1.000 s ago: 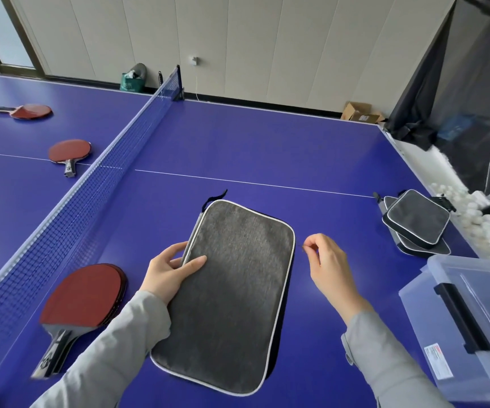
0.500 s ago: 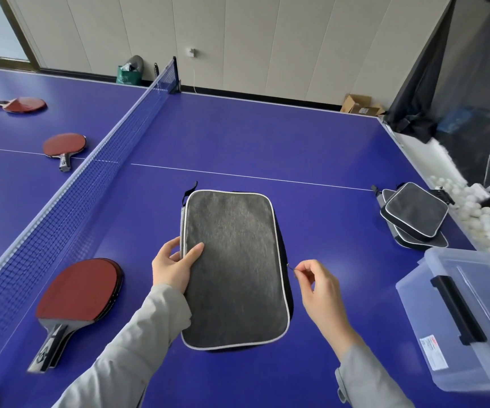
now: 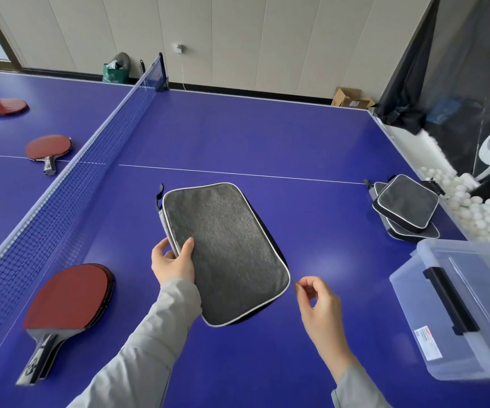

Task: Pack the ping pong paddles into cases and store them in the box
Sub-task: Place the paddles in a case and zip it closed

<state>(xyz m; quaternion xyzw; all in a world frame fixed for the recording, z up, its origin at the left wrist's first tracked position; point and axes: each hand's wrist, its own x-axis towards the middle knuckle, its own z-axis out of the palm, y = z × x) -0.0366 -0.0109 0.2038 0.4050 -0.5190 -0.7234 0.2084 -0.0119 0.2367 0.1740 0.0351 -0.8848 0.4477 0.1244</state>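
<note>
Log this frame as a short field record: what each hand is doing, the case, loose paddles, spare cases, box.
left hand: left hand grips the left edge of the grey case
right hand: right hand pinches what looks like the zipper pull at the case's near right corner
case: lies on the blue table; contents not visible
loose paddles: near paddle left of the case; two paddles beyond the net
spare cases: stack of cases at the right edge
box: clear box near right, lid on

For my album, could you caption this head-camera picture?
Left hand holds a grey paddle case on the blue table while the right hand pinches its zipper pull.
</note>
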